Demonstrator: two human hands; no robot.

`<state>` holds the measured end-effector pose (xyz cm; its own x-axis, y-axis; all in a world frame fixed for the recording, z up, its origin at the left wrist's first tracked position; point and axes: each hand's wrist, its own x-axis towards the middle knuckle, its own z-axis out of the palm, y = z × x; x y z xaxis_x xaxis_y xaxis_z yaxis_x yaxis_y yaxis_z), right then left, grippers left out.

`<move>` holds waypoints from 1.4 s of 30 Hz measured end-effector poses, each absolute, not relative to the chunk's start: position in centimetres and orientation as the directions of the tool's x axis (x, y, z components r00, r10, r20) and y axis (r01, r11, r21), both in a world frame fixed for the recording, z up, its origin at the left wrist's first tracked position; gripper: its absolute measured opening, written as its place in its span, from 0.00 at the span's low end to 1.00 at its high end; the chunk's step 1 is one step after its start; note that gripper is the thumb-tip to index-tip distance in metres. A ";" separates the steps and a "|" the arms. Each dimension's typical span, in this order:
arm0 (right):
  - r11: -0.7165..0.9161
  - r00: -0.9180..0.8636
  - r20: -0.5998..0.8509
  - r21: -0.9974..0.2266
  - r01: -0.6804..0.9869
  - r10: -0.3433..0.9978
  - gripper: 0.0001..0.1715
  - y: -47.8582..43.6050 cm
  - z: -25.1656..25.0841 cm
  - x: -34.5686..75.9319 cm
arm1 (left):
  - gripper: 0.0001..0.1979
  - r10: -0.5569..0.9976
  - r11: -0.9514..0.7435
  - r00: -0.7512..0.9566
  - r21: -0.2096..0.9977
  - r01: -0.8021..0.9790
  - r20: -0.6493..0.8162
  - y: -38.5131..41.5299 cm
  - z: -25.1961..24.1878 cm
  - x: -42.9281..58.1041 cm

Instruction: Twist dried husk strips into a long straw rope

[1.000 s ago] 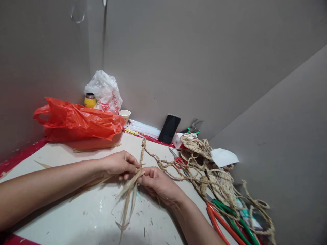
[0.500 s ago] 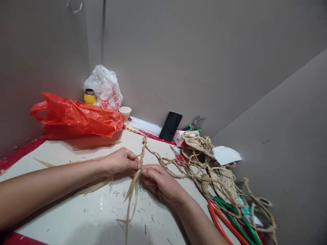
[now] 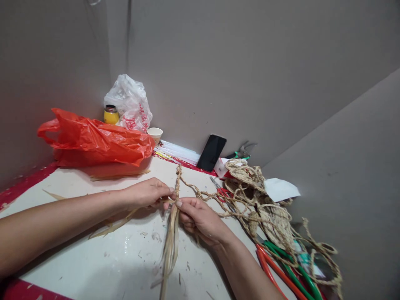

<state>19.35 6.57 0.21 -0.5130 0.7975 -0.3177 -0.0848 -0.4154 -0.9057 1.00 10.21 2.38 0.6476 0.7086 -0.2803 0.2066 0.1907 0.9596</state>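
My left hand [image 3: 146, 195] and my right hand [image 3: 196, 216] meet at the middle of a white table [image 3: 93, 258]. Both pinch the working end of a braided straw rope [image 3: 178, 179] that runs away from me toward the far side. Loose pale straw strips [image 3: 170, 246] hang from the pinch toward me, bunched together under my right thumb. A further strip [image 3: 115, 225] trails left under my left wrist. The rope curves right into a tangled pile of braided straw [image 3: 259, 204].
An orange plastic bag [image 3: 93, 141], a white bag [image 3: 131, 104], a yellow jar [image 3: 111, 115] and a paper cup [image 3: 155, 134] sit at the back left. A black phone [image 3: 211, 152] leans on the wall. Red scissors [image 3: 223, 192], pliers [image 3: 242, 151], red and green tubes [image 3: 281, 271] lie right.
The loose strips, spread apart a second ago, are now gathered into one bunch under my right hand. Both hands shifted slightly right and away along the braid.
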 end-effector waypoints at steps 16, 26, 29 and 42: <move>-0.436 -0.515 -0.324 -0.893 -0.109 0.793 0.18 6.5 -0.2 19.4 | 0.13 0.700 0.395 0.601 0.910 0.124 -0.385 10.4 1.5 0.4; -0.410 -0.504 -0.316 -0.908 -0.086 0.804 0.20 6.6 -0.7 19.5 | 0.16 0.707 -0.141 0.687 0.919 0.369 -0.167 9.6 2.1 0.1; -0.404 -0.504 -0.319 -0.912 -0.067 0.802 0.21 6.6 -0.9 19.5 | 0.16 0.685 -0.186 0.703 0.887 0.423 -0.191 9.3 2.7 -0.2; -0.276 -0.466 -0.301 -0.953 0.123 0.832 0.24 6.3 -0.9 19.1 | 0.12 0.798 -0.374 0.599 0.726 0.577 -0.065 8.5 3.3 0.2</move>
